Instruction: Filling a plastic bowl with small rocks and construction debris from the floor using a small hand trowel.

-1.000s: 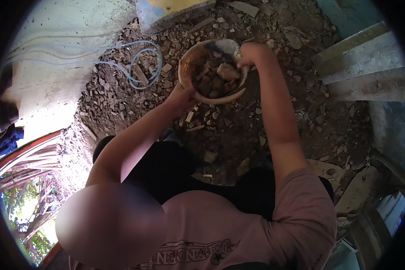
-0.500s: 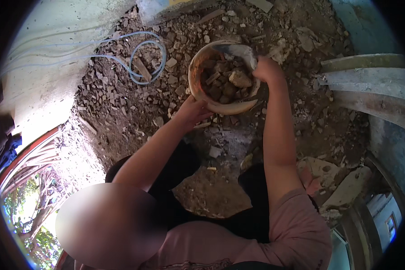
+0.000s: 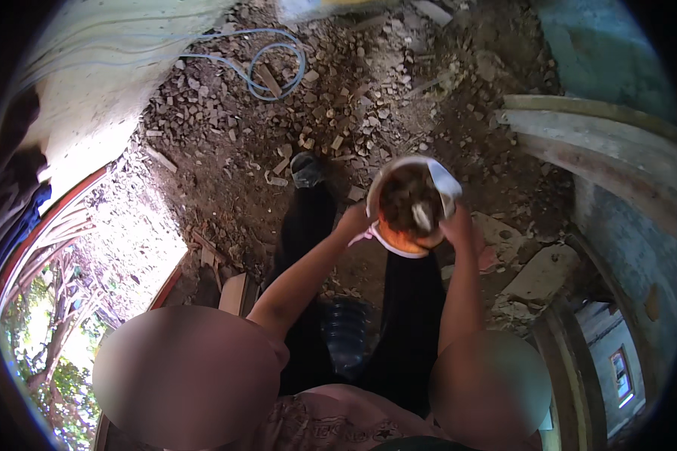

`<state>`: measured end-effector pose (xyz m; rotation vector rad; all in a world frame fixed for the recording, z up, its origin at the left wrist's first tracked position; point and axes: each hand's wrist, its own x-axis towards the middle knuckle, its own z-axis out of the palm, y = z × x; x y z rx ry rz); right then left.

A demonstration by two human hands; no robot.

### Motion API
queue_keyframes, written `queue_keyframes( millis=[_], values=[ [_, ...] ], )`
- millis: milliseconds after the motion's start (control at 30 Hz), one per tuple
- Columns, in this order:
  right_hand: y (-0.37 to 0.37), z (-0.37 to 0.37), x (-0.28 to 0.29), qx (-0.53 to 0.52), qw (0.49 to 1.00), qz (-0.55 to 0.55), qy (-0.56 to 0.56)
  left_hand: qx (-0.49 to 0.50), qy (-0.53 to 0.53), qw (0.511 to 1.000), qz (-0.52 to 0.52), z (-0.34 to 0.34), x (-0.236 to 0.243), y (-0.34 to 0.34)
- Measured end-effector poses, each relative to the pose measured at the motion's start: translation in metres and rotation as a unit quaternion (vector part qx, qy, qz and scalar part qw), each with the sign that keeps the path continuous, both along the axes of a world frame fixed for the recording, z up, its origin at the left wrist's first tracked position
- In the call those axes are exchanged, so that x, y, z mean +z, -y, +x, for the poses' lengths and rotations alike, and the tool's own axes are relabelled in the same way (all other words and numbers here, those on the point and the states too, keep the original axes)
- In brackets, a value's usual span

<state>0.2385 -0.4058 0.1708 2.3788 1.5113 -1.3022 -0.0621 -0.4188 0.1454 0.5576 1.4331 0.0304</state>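
A round, pale bucket with orange stains inside hangs in front of my legs. It holds brown rubble and one paler chunk, all smeared by motion. My left hand is closed on the bucket's left side, near a pinkish bit at the rim. On the opposite side my right hand grips the rim by a whitish patch. The fingertips of both hands are partly hidden by the bucket and blur.
Broken rubble covers the ground ahead. A looped, light-blue hose lies at the far left, coming off the pale wall. Long planks lean at the right. Between my legs sits a ribbed, clear bluish plastic container.
The bucket has come up off the rubble toward me and slightly right, with both hands still on it. My body has risen from a crouch, and my legs now show straighter below.
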Motion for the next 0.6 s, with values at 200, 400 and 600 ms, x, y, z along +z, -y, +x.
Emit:
queue_keyframes(
  millis=[200,400,600],
  values=[
    [0.046,-0.008,0.208,-0.164,0.973,-0.153,-0.052,-0.096,0.049,0.994,0.009,-0.019,0.174,0.015],
    [0.041,-0.056,0.351,-0.299,0.927,-0.114,-0.198,-0.154,0.007,0.987,0.053,-0.075,0.313,0.014],
    [0.0,-0.115,0.401,-0.126,0.978,-0.025,-0.167,-0.168,-0.087,0.961,0.2,-0.149,0.419,-0.038]
  ],
)
